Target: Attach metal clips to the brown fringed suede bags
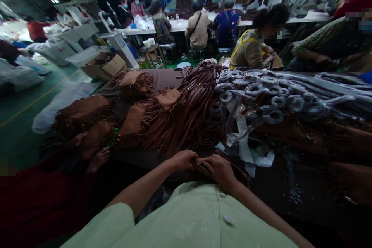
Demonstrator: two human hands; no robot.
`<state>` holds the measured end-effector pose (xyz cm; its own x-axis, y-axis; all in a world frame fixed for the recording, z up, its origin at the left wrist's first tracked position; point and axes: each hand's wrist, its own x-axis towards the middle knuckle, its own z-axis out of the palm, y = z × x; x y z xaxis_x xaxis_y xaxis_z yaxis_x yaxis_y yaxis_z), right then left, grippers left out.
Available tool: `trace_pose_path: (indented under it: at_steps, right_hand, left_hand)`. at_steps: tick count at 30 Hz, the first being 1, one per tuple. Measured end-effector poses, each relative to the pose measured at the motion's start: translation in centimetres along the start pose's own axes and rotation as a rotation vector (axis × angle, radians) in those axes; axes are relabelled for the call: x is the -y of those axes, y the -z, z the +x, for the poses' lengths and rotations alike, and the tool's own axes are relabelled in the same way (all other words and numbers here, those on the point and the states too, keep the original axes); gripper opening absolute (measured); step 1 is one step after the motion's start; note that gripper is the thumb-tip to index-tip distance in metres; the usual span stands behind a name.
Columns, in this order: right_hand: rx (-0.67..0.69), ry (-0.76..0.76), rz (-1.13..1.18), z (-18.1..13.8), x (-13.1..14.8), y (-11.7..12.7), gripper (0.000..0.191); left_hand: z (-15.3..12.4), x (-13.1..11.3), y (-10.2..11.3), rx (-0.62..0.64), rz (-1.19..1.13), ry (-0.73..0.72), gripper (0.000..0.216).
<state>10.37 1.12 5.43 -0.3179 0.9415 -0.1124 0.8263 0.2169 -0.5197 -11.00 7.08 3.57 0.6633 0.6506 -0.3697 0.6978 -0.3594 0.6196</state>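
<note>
at table point(130, 158) edge, brown piece point(202, 168) in hands point(183, 159) point(223, 171) (crowded)

Tight tbh: straps point(186, 124) heaped dead ahead, wrapped coils point(261, 91) ahead-right, a co-worker's hand point(100, 159) on the left. Best lane's the table point(269, 188) strip right of the right hand point(221, 169), short of the white bits point(295, 193).

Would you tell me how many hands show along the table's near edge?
4: the wearer's left hand and right hand on a brown piece; farther left, a co-worker's lower hand and upper hand at a bag. Others may be hidden.
</note>
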Motion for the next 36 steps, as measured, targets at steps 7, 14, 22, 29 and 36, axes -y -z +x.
trace_pose_path:
  at_steps: [7, 14, 22, 29, 36]
  right_hand:
    - [0.143, -0.240, 0.040, 4.1, 2.1, -3.6, 0.033]
    - [0.032, -0.296, 0.256, 3.4, 1.6, -4.1, 0.028]
    - [0.042, -0.163, 0.043, 2.6, 1.6, -3.4, 0.021]
    - [-0.306, -0.350, -0.184, -3.3, -5.0, -0.1, 0.016]
    - [-0.185, -0.634, -0.047, -8.8, -12.6, 3.2, 0.031]
  left_hand:
    - [-0.2, 0.6, -0.8, -0.214, -0.043, 0.005, 0.034]
    - [-1.7, 2.2, -2.7, -0.717, -0.294, 0.087, 0.082]
    - [0.5, 1.5, -3.7, -0.263, -0.201, -0.131, 0.017]
    - [-0.4, 3.7, -2.8, -0.392, -0.213, 0.066, 0.019]
    - [1.0, 1.4, -1.7, -0.292, -0.307, -0.026, 0.017]
